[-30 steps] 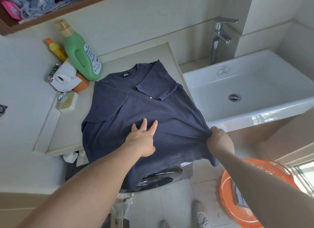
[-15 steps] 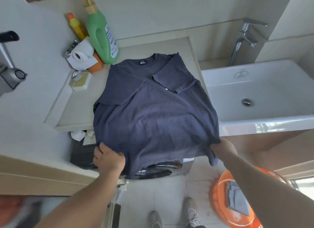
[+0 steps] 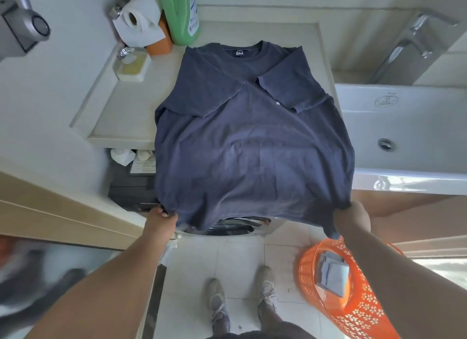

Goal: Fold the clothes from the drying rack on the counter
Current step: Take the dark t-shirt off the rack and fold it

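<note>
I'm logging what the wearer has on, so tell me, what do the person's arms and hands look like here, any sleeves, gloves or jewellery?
Both arms are bare up to the frame edge, with no sleeves in view. The left hand and right hand wear no gloves, and no watch, bracelet or ring shows on the parts that are visible. There are no markings to note.

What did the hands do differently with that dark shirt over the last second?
The left hand left the middle of the T-shirt, where it lay flat, moved back to the near left hem corner and now grips it. The right hand kept gripping the near right corner. Both sleeves stay folded in, and the collar stays on the counter.
</note>
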{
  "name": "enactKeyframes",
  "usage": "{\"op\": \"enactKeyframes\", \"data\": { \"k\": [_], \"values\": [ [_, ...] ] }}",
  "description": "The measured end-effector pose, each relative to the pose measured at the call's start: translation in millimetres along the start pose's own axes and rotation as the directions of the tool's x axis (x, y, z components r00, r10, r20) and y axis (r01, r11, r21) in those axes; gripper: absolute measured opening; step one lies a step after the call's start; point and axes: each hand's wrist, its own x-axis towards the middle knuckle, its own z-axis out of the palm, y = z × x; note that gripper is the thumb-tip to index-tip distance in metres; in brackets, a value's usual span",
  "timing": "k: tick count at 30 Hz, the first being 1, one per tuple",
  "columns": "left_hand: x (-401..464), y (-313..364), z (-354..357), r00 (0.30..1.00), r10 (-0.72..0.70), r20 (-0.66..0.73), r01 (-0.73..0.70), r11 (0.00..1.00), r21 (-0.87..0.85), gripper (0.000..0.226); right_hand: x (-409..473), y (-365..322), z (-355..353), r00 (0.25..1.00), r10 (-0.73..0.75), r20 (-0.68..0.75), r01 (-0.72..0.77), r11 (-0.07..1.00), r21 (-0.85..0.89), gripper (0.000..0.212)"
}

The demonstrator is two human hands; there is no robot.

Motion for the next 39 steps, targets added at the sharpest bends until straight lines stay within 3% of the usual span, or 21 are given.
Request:
{"op": "enactKeyframes", "data": {
  "k": [3, 6, 9, 13, 17, 25, 31, 34, 36, 37, 39],
  "values": [
    [4.6, -11.0, 0.9, 0.998, 0.007, 0.055, -0.009, 0.999, 0.051, 0.023, -2.6, 6.0, 5.2, 0.999, 0.025, -0.042, -0.021, 0.996, 0.082, 0.020],
    [0.6, -16.2, 2.5, 0.996, 0.019, 0.092, -0.029, 0.994, 0.105, 0.026, -3.0, 11.0, 8.0, 0.999, 0.023, -0.025, -0.020, 0.996, 0.091, 0.022],
    [-1.4, -20.4, -5.2, 0.996, 0.047, 0.081, -0.062, 0.979, 0.192, 0.022, -6.2, 12.4, 9.6, 1.000, -0.010, 0.014, 0.010, 1.000, -0.007, 0.022],
    [-2.1, -22.4, -27.1, 0.988, 0.140, -0.069, -0.108, 0.930, 0.350, 0.013, -4.0, 23.6, 3.1, 0.997, -0.027, -0.069, 0.027, 1.000, -0.007, 0.018],
    [-3.6, -18.8, -40.0, 0.963, 0.209, -0.169, -0.126, 0.906, 0.404, 0.012, -8.7, 26.8, -0.8, 0.992, -0.011, -0.122, 0.019, 0.998, 0.059, 0.017],
    [-1.1, -18.3, -48.7, 0.975, 0.222, -0.011, -0.190, 0.858, 0.478, 0.007, -25.1, 35.0, -1.4, 0.989, -0.138, 0.044, 0.141, 0.988, -0.068, 0.025],
    [-7.3, -16.2, -57.5, 0.976, 0.214, -0.034, -0.187, 0.910, 0.370, 0.024, -43.6, 35.6, -18.2, 0.998, 0.009, -0.058, 0.002, 0.979, 0.202, 0.036],
    [-13.5, -13.4, -60.1, 0.963, 0.267, 0.025, -0.257, 0.891, 0.374, 0.028, -53.9, 25.4, -15.1, 0.992, -0.058, -0.108, 0.088, 0.951, 0.297, 0.024],
    [-24.7, -7.7, -64.9, 0.952, 0.297, 0.080, -0.306, 0.891, 0.336, 0.017, -59.3, 18.1, -14.8, 0.986, -0.149, -0.076, 0.166, 0.939, 0.302, 0.014],
    [-27.7, -4.3, -65.5, 0.953, 0.274, 0.126, -0.300, 0.906, 0.298, 0.016, -58.9, 14.4, -14.0, 0.982, -0.181, -0.046, 0.186, 0.930, 0.316, 0.018],
    [-32.0, 5.3, -67.5, 0.959, 0.212, 0.188, -0.248, 0.949, 0.196, 0.034, -56.1, 3.1, -20.2, 0.971, -0.237, 0.038, 0.197, 0.878, 0.435, 0.041]
  ]
}}
